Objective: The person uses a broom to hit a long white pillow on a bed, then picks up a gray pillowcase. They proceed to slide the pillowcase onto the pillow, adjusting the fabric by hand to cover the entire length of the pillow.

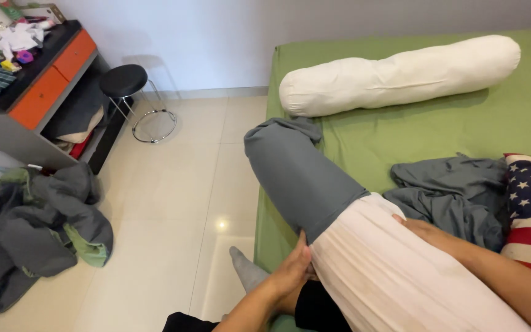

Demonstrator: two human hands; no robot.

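While a long white bolster (394, 276) lies half sheathed in a smooth grey cover (299, 172) on the green bed (437, 123), the left hand (293, 270) grips the cover's edge and the right hand (428, 232) presses open against the ribbed cotton.

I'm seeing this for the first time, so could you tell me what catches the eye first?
In the foreground, a long bolster lies half inside a grey cover, with the left hand at the cover's edge and the right hand resting on top. Behind it, a second white bolster lies across the green bed.
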